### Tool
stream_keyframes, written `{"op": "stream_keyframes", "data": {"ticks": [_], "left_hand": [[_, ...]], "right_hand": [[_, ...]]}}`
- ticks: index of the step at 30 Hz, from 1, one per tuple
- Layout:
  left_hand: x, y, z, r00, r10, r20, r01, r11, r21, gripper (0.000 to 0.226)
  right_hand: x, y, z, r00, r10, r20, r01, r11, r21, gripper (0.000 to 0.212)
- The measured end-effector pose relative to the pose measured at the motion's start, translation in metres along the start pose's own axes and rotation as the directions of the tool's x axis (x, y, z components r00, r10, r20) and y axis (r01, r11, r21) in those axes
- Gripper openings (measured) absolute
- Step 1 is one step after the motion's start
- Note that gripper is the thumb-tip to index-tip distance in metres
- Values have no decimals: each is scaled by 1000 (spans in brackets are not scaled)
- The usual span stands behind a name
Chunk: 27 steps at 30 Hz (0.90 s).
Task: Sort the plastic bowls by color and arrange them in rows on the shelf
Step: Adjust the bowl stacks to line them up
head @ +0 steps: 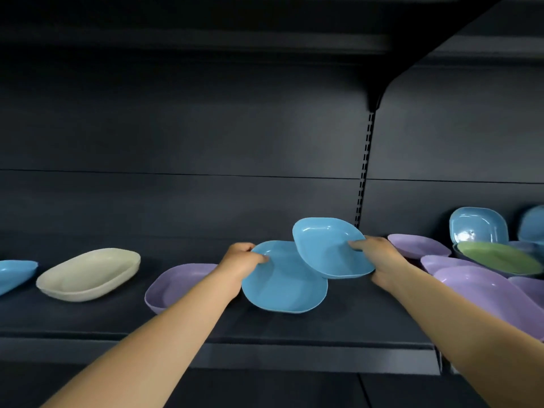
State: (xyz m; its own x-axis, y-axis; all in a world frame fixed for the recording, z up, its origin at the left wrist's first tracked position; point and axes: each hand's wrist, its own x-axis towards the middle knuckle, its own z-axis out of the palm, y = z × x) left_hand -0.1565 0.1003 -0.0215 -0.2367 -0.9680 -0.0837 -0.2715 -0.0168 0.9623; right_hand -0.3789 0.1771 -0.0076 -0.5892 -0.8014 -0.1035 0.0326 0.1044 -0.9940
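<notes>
Both my forearms reach over the shelf (294,325): left hand (240,262) pinches the lower blue bowl (282,287) by its rim, right hand (375,254) pinches the upper blue bowl (326,248), tilted; no writing readable

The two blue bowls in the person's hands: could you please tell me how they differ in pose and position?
The left hand grips the lower blue bowl at its left rim; the right hand holds the upper blue bowl at its right rim. The upper blue bowl sits higher, further right, and overlaps the lower blue bowl's top right edge. The lower one shows more of its inside. Both are the same blue, rounded-square and tilted toward the camera.
</notes>
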Motion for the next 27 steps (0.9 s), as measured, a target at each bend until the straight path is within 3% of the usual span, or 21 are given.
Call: {"op": "stream_keyframes", "data": {"ticks": [7,14,20,27], "left_hand": [[9,12,-21,999,45,-3,-45,998,-41,18],[13,8,-72,997,39,-71,-45,995,-91,22],[21,-9,-161,994,58,-95,-67,993,-96,20],[35,-42,-332,984,127,-128,-134,990,-49,15]], "right_hand": [[-9,-17,16,998,-33,-51,31,999,-26,28],[-16,-38,67,997,-72,10,72,996,-50,23],[-36,-40,159,991,-113,69,119,989,-90,14],[-65,-33,325,967,-218,128,218,976,13,18]]}}
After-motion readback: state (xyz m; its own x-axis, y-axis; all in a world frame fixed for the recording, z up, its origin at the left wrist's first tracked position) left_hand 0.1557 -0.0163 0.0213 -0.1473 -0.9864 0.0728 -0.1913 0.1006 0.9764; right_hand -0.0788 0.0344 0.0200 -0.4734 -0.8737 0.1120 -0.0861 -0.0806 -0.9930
